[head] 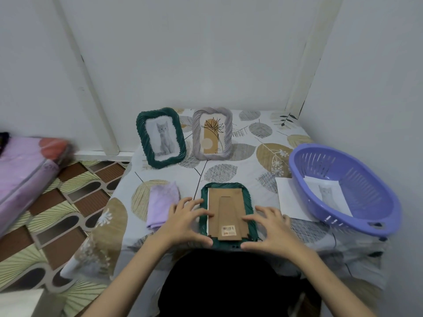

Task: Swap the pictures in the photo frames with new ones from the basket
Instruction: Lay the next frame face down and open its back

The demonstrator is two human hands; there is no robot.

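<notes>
- My left hand (190, 221) and right hand (269, 227) lay spread on the face-down frame (227, 213); each grip was released, fingertips pressing its cardboard back (225, 208) near the bench (229, 163) front edge.
- Risk, in my judgement: uneven pressure could skew the thin brown board, creasing the white sheet showing at its left edge.
- The frame's rim was dark green and rope-twisted.
- The basket (320, 156), slotted lilac plastic, held a cat print (326, 193) to the right.
</notes>
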